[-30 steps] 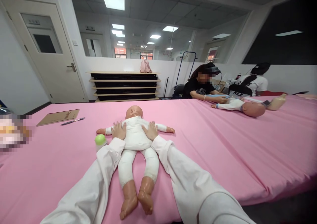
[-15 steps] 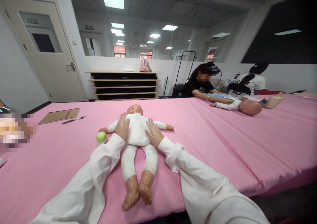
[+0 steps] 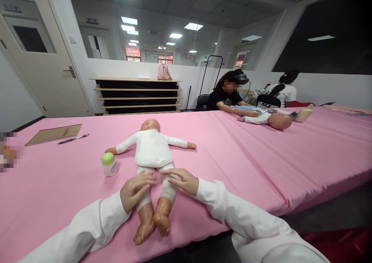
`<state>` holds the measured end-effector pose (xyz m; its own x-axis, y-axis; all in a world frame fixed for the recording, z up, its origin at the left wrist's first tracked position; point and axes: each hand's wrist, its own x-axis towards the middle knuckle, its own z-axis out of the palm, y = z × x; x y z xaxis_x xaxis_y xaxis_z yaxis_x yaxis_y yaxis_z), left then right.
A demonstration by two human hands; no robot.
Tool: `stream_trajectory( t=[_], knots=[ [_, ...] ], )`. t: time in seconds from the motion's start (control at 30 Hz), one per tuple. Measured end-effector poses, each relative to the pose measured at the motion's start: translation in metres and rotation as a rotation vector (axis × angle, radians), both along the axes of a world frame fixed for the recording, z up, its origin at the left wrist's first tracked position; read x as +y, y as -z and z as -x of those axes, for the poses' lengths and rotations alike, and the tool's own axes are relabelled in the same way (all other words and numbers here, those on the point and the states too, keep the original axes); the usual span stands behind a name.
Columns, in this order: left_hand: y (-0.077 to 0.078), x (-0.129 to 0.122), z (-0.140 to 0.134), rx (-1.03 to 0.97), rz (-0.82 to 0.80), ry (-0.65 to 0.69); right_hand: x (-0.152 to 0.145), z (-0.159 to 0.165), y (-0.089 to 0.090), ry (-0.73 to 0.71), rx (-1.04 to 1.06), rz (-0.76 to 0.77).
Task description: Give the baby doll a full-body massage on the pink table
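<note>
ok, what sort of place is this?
Probably a training room or classroom, perhaps for baby care: a baby doll lies on a long pink-covered table, a second doll lies farther along it, with another person working there, and a large window looks onto another lit room.

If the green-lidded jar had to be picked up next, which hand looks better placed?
Probably the left hand: the jar stands to the left of the doll, nearer that hand. The right hand is farther off and would likely have to reach across the doll.
</note>
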<state>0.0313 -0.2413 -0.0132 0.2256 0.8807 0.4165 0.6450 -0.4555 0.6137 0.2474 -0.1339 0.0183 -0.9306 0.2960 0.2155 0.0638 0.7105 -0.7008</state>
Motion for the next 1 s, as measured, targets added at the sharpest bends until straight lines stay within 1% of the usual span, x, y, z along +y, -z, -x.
stream_trajectory(
  t=[0.03,0.07,0.1,0.13,0.17,0.23,0.27,0.3,0.33,0.37,0.43,0.47,0.5,0.53,0.57,0.63,0.67,0.7,0.73,0.77,0.83,0.87,0.9,0.93,1.0],
  knots=[
    [0.001,0.001,0.0,0.029,-0.026,-0.065,0.002,0.004,0.005,0.064,0.008,-0.077],
    [0.002,0.0,-0.001,0.066,-0.039,-0.103,0.003,0.007,0.011,0.092,-0.014,-0.158],
    [0.004,-0.003,-0.001,0.106,-0.036,-0.095,0.002,0.008,0.017,0.081,-0.061,-0.229],
    [0.006,-0.008,0.0,0.138,-0.021,-0.039,0.0,0.007,0.021,0.043,-0.109,-0.282],
    [0.007,-0.013,0.001,0.157,0.0,0.051,-0.002,0.005,0.023,-0.009,-0.14,-0.308],
    [0.006,-0.022,0.006,0.134,0.05,0.229,-0.006,-0.001,0.02,-0.151,-0.15,-0.274],
    [0.004,-0.024,0.009,0.099,0.073,0.267,-0.007,-0.003,0.016,-0.216,-0.136,-0.219],
    [0.002,-0.023,0.012,0.061,0.087,0.256,-0.007,-0.004,0.012,-0.255,-0.113,-0.16],
    [0.0,-0.021,0.014,0.039,0.086,0.202,-0.006,-0.005,0.008,-0.25,-0.085,-0.121],
    [0.0,-0.018,0.015,0.043,0.071,0.118,-0.005,-0.004,0.005,-0.201,-0.062,-0.115],
    [0.003,-0.013,0.014,0.127,0.022,-0.059,-0.003,-0.001,0.006,-0.039,-0.06,-0.193],
    [0.007,-0.012,0.013,0.191,0.001,-0.11,-0.004,-0.001,0.008,0.016,-0.091,-0.255],
    [0.011,-0.013,0.011,0.255,-0.015,-0.118,-0.005,-0.001,0.011,0.028,-0.137,-0.311],
    [0.015,-0.015,0.01,0.308,-0.029,-0.081,-0.008,-0.002,0.014,0.003,-0.18,-0.349],
    [0.018,-0.018,0.009,0.343,-0.041,-0.007,-0.01,-0.003,0.016,-0.055,-0.208,-0.368],
    [0.02,-0.022,0.009,0.343,-0.043,0.153,-0.012,-0.005,0.016,-0.19,-0.199,-0.344],
    [0.018,-0.02,0.01,0.315,-0.035,0.191,-0.01,-0.004,0.014,-0.229,-0.166,-0.31],
    [0.014,-0.017,0.012,0.284,-0.028,0.186,-0.008,-0.001,0.011,-0.239,-0.124,-0.275],
    [0.011,-0.011,0.014,0.26,-0.024,0.141,-0.004,0.003,0.009,-0.207,-0.081,-0.255],
    [0.008,-0.004,0.015,0.252,-0.029,0.064,0.001,0.008,0.008,-0.147,-0.051,-0.257],
    [0.007,0.007,0.017,0.291,-0.045,-0.076,0.008,0.017,0.01,-0.022,-0.048,-0.318],
    [0.008,0.01,0.017,0.327,-0.049,-0.102,0.01,0.019,0.014,0.008,-0.072,-0.364],
    [0.011,0.009,0.017,0.36,-0.05,-0.092,0.01,0.019,0.018,0.008,-0.1,-0.404],
    [0.015,0.006,0.017,0.383,-0.051,-0.052,0.009,0.017,0.023,-0.017,-0.121,-0.431],
    [0.02,-0.007,0.018,0.375,-0.057,0.075,0.003,0.01,0.03,-0.113,-0.108,-0.424]
  ],
)
